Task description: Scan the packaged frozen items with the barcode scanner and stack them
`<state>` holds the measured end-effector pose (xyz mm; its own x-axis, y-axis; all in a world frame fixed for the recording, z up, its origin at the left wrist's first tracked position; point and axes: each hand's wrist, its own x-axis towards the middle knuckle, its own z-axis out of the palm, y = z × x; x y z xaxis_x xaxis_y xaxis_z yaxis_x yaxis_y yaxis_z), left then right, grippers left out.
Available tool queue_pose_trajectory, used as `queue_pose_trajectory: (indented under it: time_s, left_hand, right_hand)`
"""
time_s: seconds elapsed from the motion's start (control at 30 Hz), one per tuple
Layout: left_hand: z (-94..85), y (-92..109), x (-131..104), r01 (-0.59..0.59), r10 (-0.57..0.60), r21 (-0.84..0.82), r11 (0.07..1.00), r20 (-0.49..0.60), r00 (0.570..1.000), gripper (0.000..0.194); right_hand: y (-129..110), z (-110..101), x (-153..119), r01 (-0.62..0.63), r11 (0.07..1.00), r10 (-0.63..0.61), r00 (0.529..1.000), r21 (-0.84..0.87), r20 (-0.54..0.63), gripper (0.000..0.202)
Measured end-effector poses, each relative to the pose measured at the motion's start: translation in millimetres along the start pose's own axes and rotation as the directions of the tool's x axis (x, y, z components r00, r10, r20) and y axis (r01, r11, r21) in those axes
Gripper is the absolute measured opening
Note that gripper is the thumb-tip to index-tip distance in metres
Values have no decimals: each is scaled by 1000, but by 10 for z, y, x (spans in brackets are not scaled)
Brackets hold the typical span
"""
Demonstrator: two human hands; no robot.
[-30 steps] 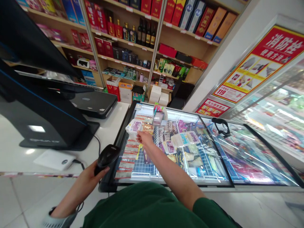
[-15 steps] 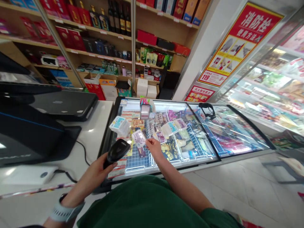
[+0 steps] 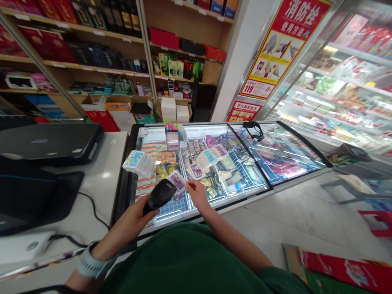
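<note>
One packet [image 3: 177, 180] pinched in right hand [image 3: 197, 192], left hand [image 3: 134, 218] gripping scanner [image 3: 161, 194] just beside it; stack [image 3: 138, 162] mid-left unscanned, I'd guess.

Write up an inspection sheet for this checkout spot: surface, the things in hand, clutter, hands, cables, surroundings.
Surface: white counter beside a glass-topped chest freezer.
Things in hand: black handheld barcode scanner; small purple-and-white packet, held just in front of the scanner head.
Clutter: stack of white packets with a blue label on the freezer's left edge; black headset on the glass.
Hands: left hand grips the scanner; right hand pinches the packet.
Cables: black cable across the counter.
Surroundings: wooden shelves of boxed goods, black till screen, red poster, lit fridge.
</note>
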<state>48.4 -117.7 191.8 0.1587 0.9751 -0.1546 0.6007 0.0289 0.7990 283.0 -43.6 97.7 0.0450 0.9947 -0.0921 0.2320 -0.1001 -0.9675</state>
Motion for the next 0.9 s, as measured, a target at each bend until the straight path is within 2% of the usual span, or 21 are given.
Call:
queue_pose_trajectory:
  time_s: [0.27, 0.6, 0.77, 0.9]
  left_hand:
    - [-13, 87, -15, -5, 5, 12, 1000, 13, 1000, 52]
    - [-5, 101, 20, 21, -22, -27, 999, -5, 1000, 52]
    - [0, 39, 42, 24, -24, -15, 1000, -8, 1000, 51]
    - [-24, -61, 38, 26, -26, -21, 999, -18, 999, 53]
  right_hand:
    - [-26, -13, -20, -4, 1000, 5, 1000, -12, 10, 17]
    - [-45, -3, -35, -24, 1000, 23, 1000, 7, 9, 19]
    - [16, -21, 13, -70, 997, 70, 998, 34, -7, 20]
    - [120, -141, 169, -155, 985, 159, 986, 69, -53, 23]
